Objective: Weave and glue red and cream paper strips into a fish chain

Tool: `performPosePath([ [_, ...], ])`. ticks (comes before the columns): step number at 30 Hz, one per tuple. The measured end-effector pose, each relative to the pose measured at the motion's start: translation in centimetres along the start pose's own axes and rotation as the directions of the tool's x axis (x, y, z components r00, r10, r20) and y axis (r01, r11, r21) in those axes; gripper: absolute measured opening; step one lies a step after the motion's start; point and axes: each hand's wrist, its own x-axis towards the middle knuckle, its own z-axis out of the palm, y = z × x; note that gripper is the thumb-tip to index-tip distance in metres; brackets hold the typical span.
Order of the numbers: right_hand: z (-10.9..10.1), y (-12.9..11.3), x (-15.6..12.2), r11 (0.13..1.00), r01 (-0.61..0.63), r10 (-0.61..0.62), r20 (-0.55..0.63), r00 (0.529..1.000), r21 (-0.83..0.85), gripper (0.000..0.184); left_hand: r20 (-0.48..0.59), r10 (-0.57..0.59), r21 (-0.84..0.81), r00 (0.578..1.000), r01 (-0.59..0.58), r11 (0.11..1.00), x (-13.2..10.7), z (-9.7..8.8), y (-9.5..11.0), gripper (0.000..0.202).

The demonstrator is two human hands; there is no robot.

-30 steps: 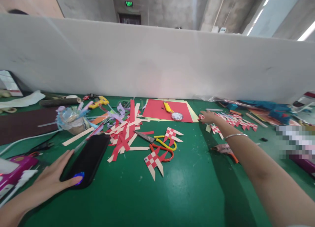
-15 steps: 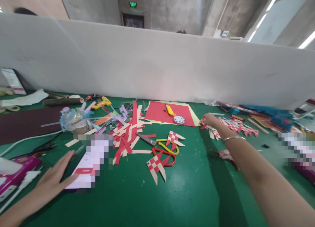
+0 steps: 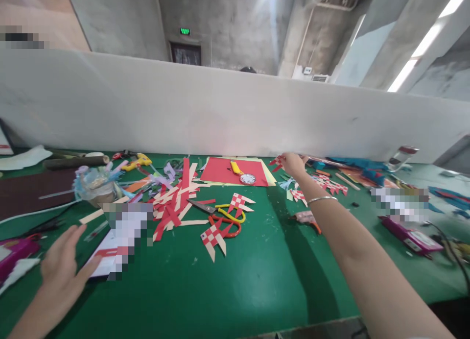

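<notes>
My left hand (image 3: 60, 265) is open, fingers apart, at the left edge of a phone (image 3: 117, 236); its thumb overlaps the phone's lower left corner. Far out at the back, my right hand (image 3: 294, 165) pinches a red-and-cream woven paper fish (image 3: 277, 161) above the table. Several similar woven fish (image 3: 330, 184) lie beyond and right of that wrist. Nearer the middle are two more, one woven fish (image 3: 240, 203) beside the scissors (image 3: 209, 207) and another woven fish (image 3: 212, 237) partly over their red handle.
Red and cream paper strips (image 3: 178, 202) lie heaped left of the scissors. Behind them, a yellow cutter (image 3: 235, 168) and a round dish (image 3: 247, 179) rest on red paper (image 3: 216, 171). A glue gun (image 3: 137, 161) sits back left. A white partition (image 3: 165, 108) borders the green table.
My right hand has lifted the woven fish off the table at the back. The left hand's fingers have risen and drawn back slightly from the phone. The view has turned right.
</notes>
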Motion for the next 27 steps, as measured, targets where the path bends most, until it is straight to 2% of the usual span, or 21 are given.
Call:
performPosePath([
  [2, -1.7, -0.9, -1.3, 0.994, 0.004, -0.001, -0.027, 1.0, 0.107, 0.024, -0.022, 0.13, -0.019, 0.991, -0.131, 0.991, -1.3, -0.1, 3.2, 0.056],
  [4, -3.4, -2.1, -2.9, 0.972, 0.05, -0.044, -0.03, 0.999, 0.229, 0.024, -0.118, 0.246, -0.069, 0.962, -0.255, 0.965, -2.0, 0.1, 6.8, 0.05],
  [6, -4.6, -3.6, -5.0, 0.926, 0.121, -0.124, -0.015, 0.992, 0.357, 0.022, -0.102, 0.353, -0.19, 0.93, -0.366, 0.911, -2.2, 0.5, 10.6, 0.051],
  [9, -4.8, -6.2, -8.8, 0.81, 0.198, -0.258, 0.032, 0.966, 0.552, 0.022, 0.052, 0.431, -0.404, 0.901, -0.376, 0.834, -2.0, 1.4, 16.0, 0.055],
  [12, -3.6, -8.6, -12.6, 0.665, 0.197, -0.369, 0.087, 0.925, 0.721, 0.026, 0.201, 0.465, -0.586, 0.862, -0.274, 0.762, -1.3, 2.7, 20.4, 0.059],
  [14, -2.7, -9.8, -14.3, 0.571, 0.175, -0.425, 0.106, 0.899, 0.802, 0.029, 0.254, 0.489, -0.679, 0.834, -0.206, 0.705, -0.7, 3.5, 22.4, 0.064],
  [18, -1.1, -10.8, -15.7, 0.412, 0.105, -0.463, 0.108, 0.88, 0.905, 0.033, 0.331, 0.533, -0.751, 0.779, -0.124, 0.648, 0.4, 4.5, 24.5, 0.051],
  [21, -0.2, -10.5, -15.9, 0.332, 0.05, -0.439, 0.107, 0.892, 0.942, 0.032, 0.362, 0.519, -0.748, 0.774, -0.091, 0.657, 0.8, 5.1, 24.6, 0.036],
  [24, 0.5, -10.0, -16.3, 0.292, 0.001, -0.409, 0.124, 0.904, 0.956, 0.027, 0.369, 0.494, -0.738, 0.787, -0.075, 0.671, 0.8, 5.8, 24.1, 0.029],
  [27, 0.9, -10.1, -16.9, 0.314, 0.001, -0.397, 0.13, 0.909, 0.949, 0.02, 0.396, 0.482, -0.73, 0.781, -0.051, 0.682, 0.5, 6.1, 23.6, 0.027],
])
